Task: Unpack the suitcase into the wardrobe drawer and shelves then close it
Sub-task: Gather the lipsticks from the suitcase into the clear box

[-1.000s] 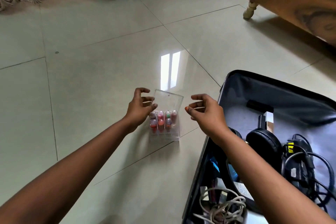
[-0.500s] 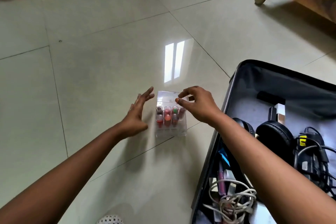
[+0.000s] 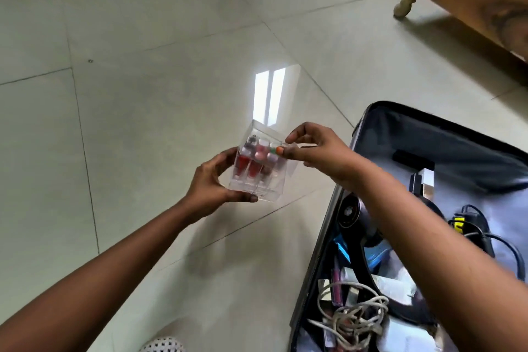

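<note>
- Head view: the left hand [image 3: 213, 186] grips a clear plastic box [image 3: 258, 167] of small red and pink bottles from its left side and bottom edge, holding it up off the tiled floor [image 3: 143, 123].
- The right hand [image 3: 320, 148] pinches the box's upper right corner with curled fingers.
- The open suitcase [image 3: 428, 134] lies just right of the hands, holding black headphones [image 3: 350, 213], a tangled white cable [image 3: 351, 314] and a black charger [image 3: 471, 226].
</note>
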